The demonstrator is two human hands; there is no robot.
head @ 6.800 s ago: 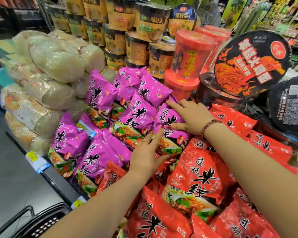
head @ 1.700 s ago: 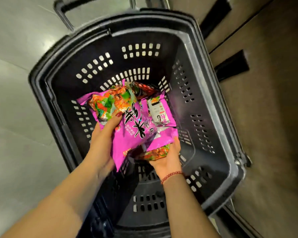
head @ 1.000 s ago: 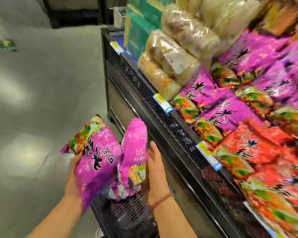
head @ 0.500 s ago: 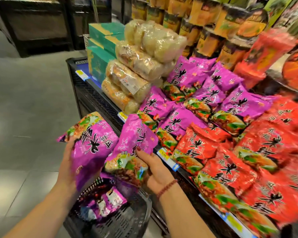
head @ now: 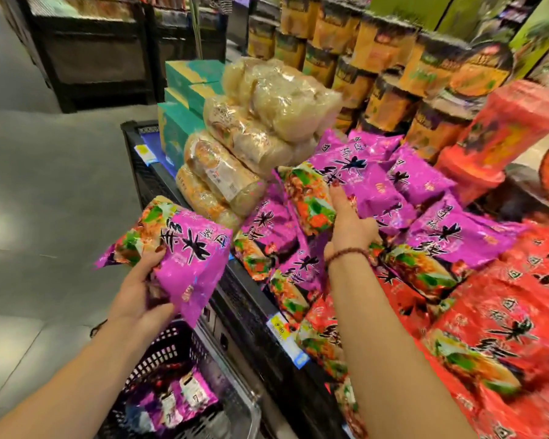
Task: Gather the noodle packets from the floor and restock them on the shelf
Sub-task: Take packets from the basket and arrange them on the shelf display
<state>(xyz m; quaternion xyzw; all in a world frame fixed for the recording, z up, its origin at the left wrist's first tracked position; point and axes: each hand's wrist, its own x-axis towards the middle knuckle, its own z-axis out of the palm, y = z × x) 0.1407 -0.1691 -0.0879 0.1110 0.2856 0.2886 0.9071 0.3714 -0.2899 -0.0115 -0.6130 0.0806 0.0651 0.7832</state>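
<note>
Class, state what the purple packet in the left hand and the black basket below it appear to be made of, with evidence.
Purple packet: likely glossy plastic film; it crinkles and reflects light. Basket: probably rigid moulded plastic, matt black, with perforated walls.

The black shelf (head: 244,312) is carrying purple noodle packets (head: 450,236) beside red packets (head: 504,327), clear noodle bags (head: 251,137), teal boxes (head: 178,122) and stacked cups (head: 390,103), while a black basket (head: 159,359) is standing on the floor (head: 45,217).

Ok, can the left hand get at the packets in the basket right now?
Probably not yet: the left hand grips a purple packet. The basket is open-topped just below it with nothing over the packets, so the way looks free once that hand is emptied.
</note>
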